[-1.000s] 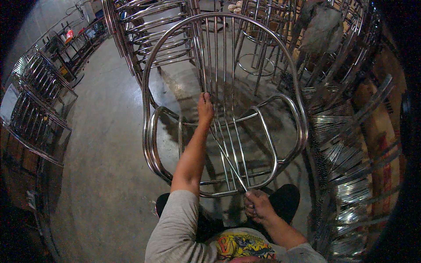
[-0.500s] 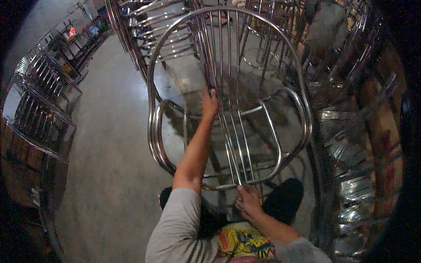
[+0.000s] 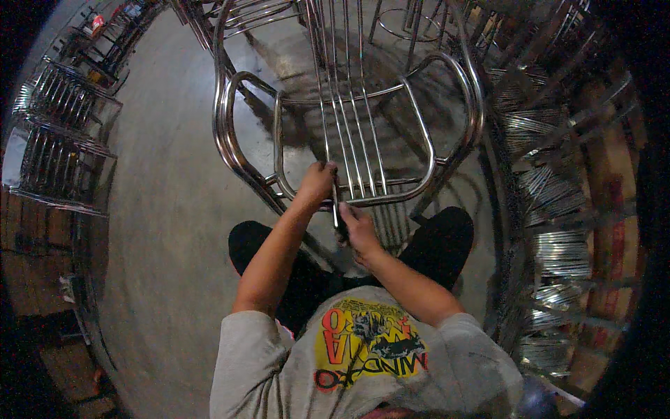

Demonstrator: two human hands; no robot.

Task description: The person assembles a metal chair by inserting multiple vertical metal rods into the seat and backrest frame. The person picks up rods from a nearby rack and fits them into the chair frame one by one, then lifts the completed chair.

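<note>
Grey concrete floor [image 3: 160,244] spread beneath the work, dimly shiny on the far left. Above it, the left hand [image 3: 317,183] was closed around a slender metal rod [image 3: 336,197] by the near left edge of the seat. Just nearer and to the right, the right hand [image 3: 357,229] gripped the rod's near end, thumb lying along it; what the dark part beneath its fingers was could not be told. The rod stood close to the left of a row of long bars [image 3: 379,164], which ran from the near seat rim up toward the far side. Around them curved the shiny tubular chair frame [image 3: 225,126], armrests at left and right, in front of the person's black-clad knees [image 3: 453,237]. Farther out, stacked chair frames [image 3: 63,146] stood on the left, a round-ringed metal stand [image 3: 408,35] on the far side, and bundled metal pieces [image 3: 562,255] on the right.
</note>
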